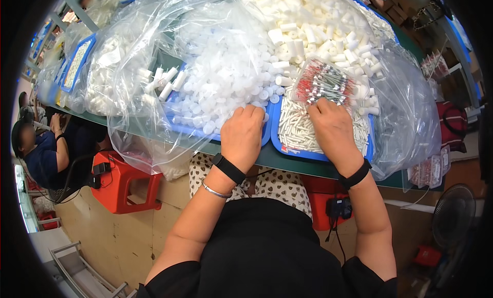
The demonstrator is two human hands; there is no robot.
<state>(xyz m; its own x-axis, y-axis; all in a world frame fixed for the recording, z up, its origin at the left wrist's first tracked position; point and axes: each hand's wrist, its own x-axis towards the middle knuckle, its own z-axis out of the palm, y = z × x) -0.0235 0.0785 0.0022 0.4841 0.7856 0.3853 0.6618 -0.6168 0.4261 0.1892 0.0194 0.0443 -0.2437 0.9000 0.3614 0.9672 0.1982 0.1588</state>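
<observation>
My left hand (243,133) is over the near right part of a heap of translucent round plastic caps (221,82). Its fingers are curled together, and whatever they pinch is hidden. Closed fingertips on my right hand (333,133) meet the near edge of a clear plastic box (324,82) filled with red-and-metal pin-like parts. Whether they grip the box or a small part cannot be made out. That box rests on white foam-like cylinders and thin white sticks (298,128) in a blue tray (323,155). The caps lie in another blue tray (192,131).
A large heap of white cylinders (313,25) fills the table's far side. Clear plastic bags (405,113) drape both sides of the green table (292,167). A red stool (126,185) stands at left, near a seated person (46,149). A fan (454,208) is at right.
</observation>
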